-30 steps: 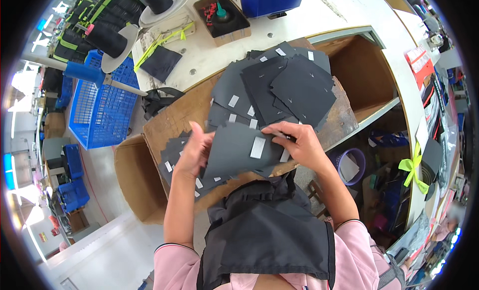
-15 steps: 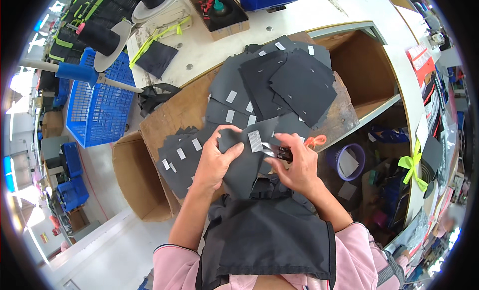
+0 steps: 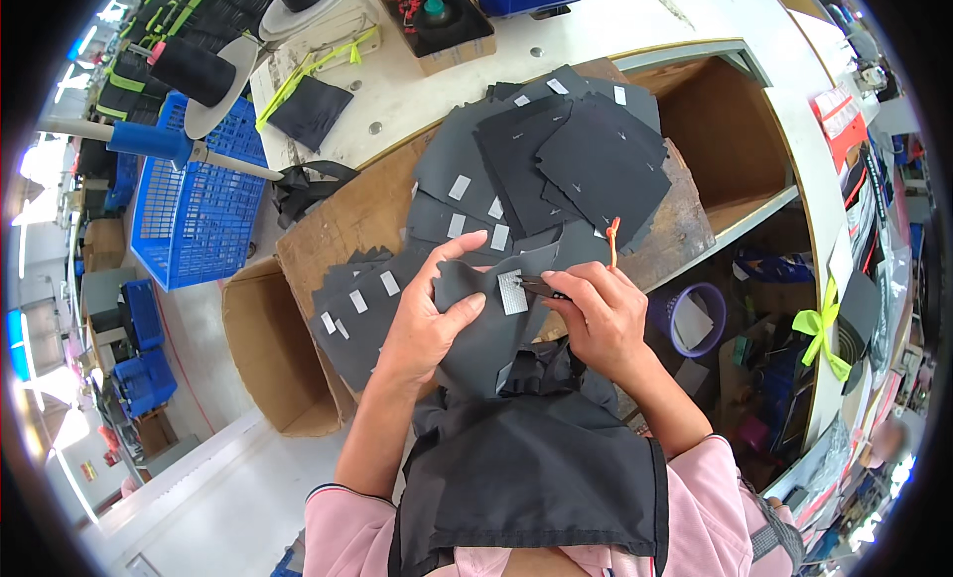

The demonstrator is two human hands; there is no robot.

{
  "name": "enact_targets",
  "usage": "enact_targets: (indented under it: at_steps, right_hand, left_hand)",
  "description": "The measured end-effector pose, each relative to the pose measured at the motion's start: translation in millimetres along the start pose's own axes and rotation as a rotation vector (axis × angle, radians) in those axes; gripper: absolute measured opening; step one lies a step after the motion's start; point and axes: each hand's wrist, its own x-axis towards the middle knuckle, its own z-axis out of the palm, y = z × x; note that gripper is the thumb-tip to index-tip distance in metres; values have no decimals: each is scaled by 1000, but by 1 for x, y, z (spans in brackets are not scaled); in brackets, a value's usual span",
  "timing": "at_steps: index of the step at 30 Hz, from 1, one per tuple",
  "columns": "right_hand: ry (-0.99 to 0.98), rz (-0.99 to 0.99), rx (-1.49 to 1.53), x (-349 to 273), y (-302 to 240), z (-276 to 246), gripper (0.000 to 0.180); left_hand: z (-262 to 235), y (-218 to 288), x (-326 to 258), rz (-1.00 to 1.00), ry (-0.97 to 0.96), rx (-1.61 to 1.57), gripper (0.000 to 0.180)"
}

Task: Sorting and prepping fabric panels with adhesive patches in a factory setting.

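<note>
A dark grey fabric panel (image 3: 467,339) hangs over my lap, its upper edge bent up. My left hand (image 3: 425,324) is closed on its left side, with the thumb on the front face. A small white label (image 3: 512,292) sits near the panel's upper right. My right hand (image 3: 606,314) grips thread snips (image 3: 538,286) with an orange cord (image 3: 613,242) looped at the hand. The snips' tips touch or nearly touch the label's right edge. Behind lie stacked dark panels (image 3: 606,165), several with white labels, on a brown board (image 3: 367,205).
A white worktable (image 3: 635,11) with an open tray (image 3: 437,41) stretches beyond the board. At left are a blue basket (image 3: 199,205), black thread cones (image 3: 194,73) and a cardboard box (image 3: 273,349). Under the table's right side stands a purple bin (image 3: 717,314).
My right hand has closed round the snips and turned, bringing their tips onto the label area. The orange cord now sticks upward. My left hand stays on the panel.
</note>
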Motion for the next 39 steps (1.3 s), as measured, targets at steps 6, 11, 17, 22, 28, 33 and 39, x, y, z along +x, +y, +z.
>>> enact_targets:
  at_steps: [6,11,17,22,28,33,39]
  right_hand:
    - [28,-11,0,-5,0,3,30]
    - [12,4,15,-4,-6,0,31]
    - [80,7,40,-6,0,6,35]
    - [-96,521,482,13,11,-9,35]
    - [-518,384,536,17,41,1,19]
    - [-567,263,811,18,39,19,15]
    - [-452,637,858,19,22,22,15]
  left_hand:
    - [-3,1,-2,5,3,31,55]
    - [-3,2,-2,-19,4,31,56]
    - [-6,3,-2,-22,-6,54,57]
    - [-17,7,-6,-53,-46,45,58]
    - [-62,-5,-1,235,9,766,74]
    - [-31,18,8,443,-247,1135,75]
    - [-26,-9,22,161,-235,752,25]
